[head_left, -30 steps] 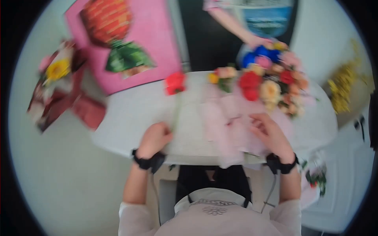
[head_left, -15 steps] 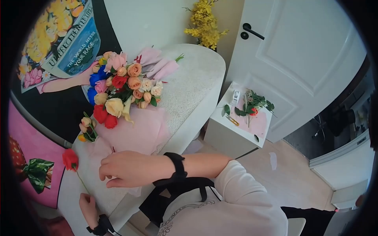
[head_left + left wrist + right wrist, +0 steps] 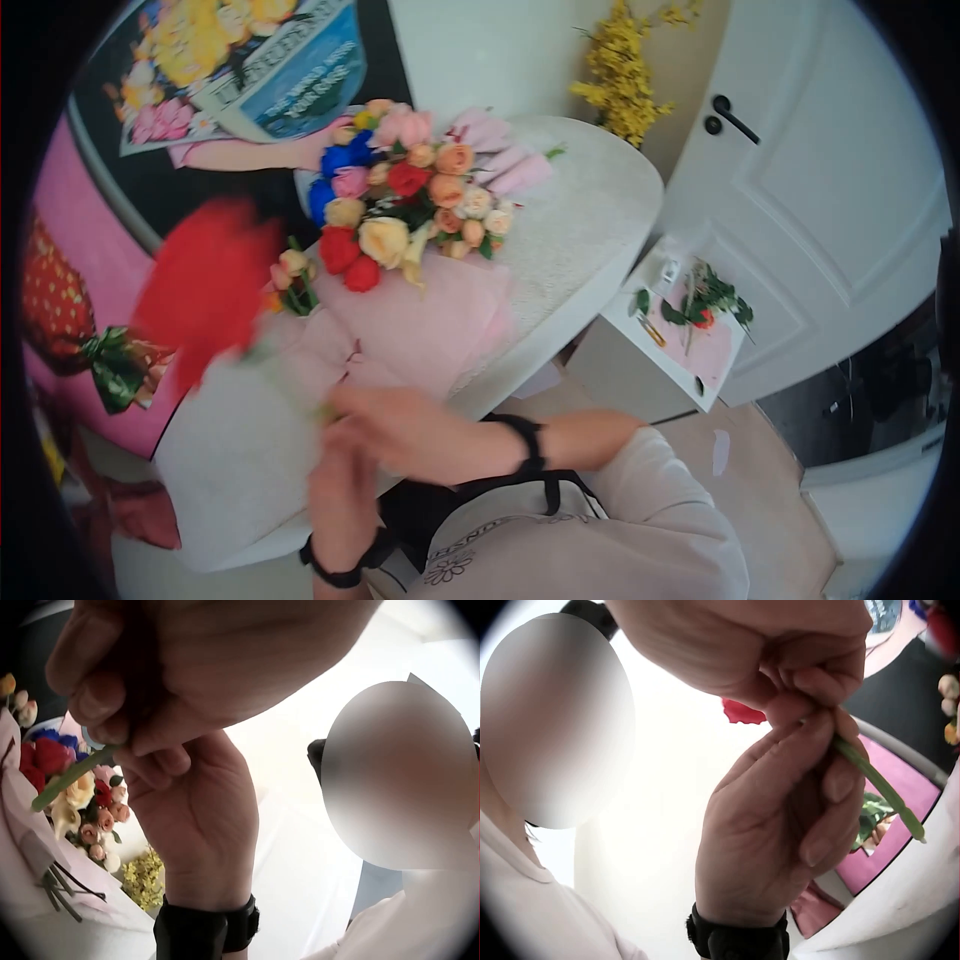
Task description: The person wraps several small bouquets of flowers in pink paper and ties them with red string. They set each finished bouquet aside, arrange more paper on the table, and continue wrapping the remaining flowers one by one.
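Observation:
A red rose (image 3: 210, 285), blurred, is raised toward the camera in the head view, its head up and to the left of the hands. My left hand (image 3: 345, 495) pinches its green stem (image 3: 881, 791). Right against it, my right hand (image 3: 415, 430) has its fingertips on the stem too, as the right wrist view shows. The stem's cut end sticks out past the fingers. Behind the hands lies pink wrapping paper (image 3: 420, 325), tied with a dark red cord. A mixed bouquet (image 3: 405, 180) of red, blue, peach and cream flowers lies beyond it.
A small bunch of pale buds (image 3: 292, 270) lies left of the bouquet on the white table (image 3: 590, 200). At the right, a low white cabinet (image 3: 640, 370) bears cut leaves and a yellow-handled cutter (image 3: 651, 332). Yellow flowers (image 3: 625, 80) stand by the door (image 3: 850, 200).
The head view has swung to the right. My left hand has lifted the red rose off the table, and my right hand has come over to meet it at the stem.

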Motion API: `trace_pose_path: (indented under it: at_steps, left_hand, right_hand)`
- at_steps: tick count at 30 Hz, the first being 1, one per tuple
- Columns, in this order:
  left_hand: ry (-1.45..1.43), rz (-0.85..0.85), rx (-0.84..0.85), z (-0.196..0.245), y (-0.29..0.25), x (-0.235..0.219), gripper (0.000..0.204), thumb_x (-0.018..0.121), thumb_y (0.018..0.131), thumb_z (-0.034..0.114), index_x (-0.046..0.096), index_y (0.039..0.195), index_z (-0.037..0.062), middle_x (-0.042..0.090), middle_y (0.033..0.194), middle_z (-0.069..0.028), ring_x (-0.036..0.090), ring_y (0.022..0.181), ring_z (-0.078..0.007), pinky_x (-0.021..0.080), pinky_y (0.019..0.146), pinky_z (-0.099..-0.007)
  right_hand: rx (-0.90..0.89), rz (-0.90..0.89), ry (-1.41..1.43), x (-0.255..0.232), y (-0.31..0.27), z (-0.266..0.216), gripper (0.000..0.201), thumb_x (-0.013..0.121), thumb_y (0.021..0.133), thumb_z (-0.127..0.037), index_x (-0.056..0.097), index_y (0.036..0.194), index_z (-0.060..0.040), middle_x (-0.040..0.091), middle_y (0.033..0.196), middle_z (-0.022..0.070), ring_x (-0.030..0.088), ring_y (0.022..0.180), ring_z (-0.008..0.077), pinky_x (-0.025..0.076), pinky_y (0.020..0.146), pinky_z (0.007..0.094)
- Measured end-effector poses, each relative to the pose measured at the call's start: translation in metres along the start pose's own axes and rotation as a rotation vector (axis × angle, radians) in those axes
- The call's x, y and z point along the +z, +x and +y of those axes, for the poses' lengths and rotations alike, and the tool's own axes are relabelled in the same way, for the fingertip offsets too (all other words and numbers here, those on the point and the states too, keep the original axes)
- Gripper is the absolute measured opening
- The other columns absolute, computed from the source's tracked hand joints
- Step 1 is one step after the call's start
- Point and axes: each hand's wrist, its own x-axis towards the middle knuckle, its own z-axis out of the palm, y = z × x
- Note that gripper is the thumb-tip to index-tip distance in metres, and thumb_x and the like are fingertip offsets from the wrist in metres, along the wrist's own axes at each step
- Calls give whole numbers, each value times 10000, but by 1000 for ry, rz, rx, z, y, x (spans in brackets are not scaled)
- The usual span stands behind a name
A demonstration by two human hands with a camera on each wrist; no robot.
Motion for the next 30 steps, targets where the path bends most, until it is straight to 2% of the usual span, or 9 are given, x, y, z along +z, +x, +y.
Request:
trace_pose_path:
  at_steps: [7,9,13,17,19,23,26,28,30]
  left_hand:
    - [-164,70,-209,-11,15,-12,359,684,803,8,606,1153,28,568,857,-62,489,599,-124,425,550,-256]
    - [-137,103,-257,-28,11,-14,337,686,802,8,620,1132,32,556,836,-51,474,583,-119,421,547,-254]
    - [-131,144,-328,-49,2,-16,287,688,808,22,630,1089,37,563,841,-48,476,568,-123,417,540,-263]
    - [-116,137,-382,-52,-8,-16,272,691,813,39,625,1077,34,570,857,-50,489,571,-133,421,543,-270]
    - [-107,139,-379,-55,-11,-13,276,692,814,45,623,1081,36,572,876,-52,493,571,-137,423,545,-272]
    - [-143,168,-341,-53,-7,-9,283,694,810,45,632,1087,38,568,916,-57,496,602,-141,428,569,-270]
    - [-154,215,-255,-52,1,-4,270,690,813,52,643,1078,35,573,926,-63,508,668,-163,436,614,-283]
    - [-102,259,-147,-54,12,1,236,683,822,69,652,1052,24,582,911,-71,519,717,-190,441,649,-299]
    - [-37,230,-135,-49,29,5,178,669,838,109,655,988,14,596,868,-93,535,753,-236,449,681,-339]
  right_hand:
    - [37,1279,-413,-203,-128,59,227,464,1029,-222,594,1050,-37,512,708,-16,482,650,62,381,596,217]
    - [229,1362,-718,-283,-204,135,233,490,1010,-223,601,1065,-26,504,731,11,478,659,80,405,610,253]
    - [762,1318,-1089,-331,-336,234,320,491,979,-233,578,1145,26,625,1118,290,573,1049,476,446,886,502]
    - [1029,1306,-789,-366,-450,315,309,548,904,-144,549,1138,58,620,1094,308,591,1030,452,464,872,486]
    - [1055,1540,-491,-338,-429,296,314,572,869,-125,555,1105,81,614,1063,339,608,997,465,488,850,517]
    - [1145,1238,-1239,-350,-417,288,343,557,891,-165,556,1109,99,580,1118,350,598,990,482,494,868,519]
    - [453,1411,-1470,-369,-366,262,396,566,962,-252,560,1216,52,617,1140,230,579,1038,389,468,907,461]
    - [71,1494,-789,-326,-255,182,340,529,996,-211,565,1252,11,633,1078,140,585,967,246,473,858,360]
    - [119,1252,-537,-246,-158,87,293,536,993,-211,603,1206,-21,632,1013,77,573,895,148,465,792,287]
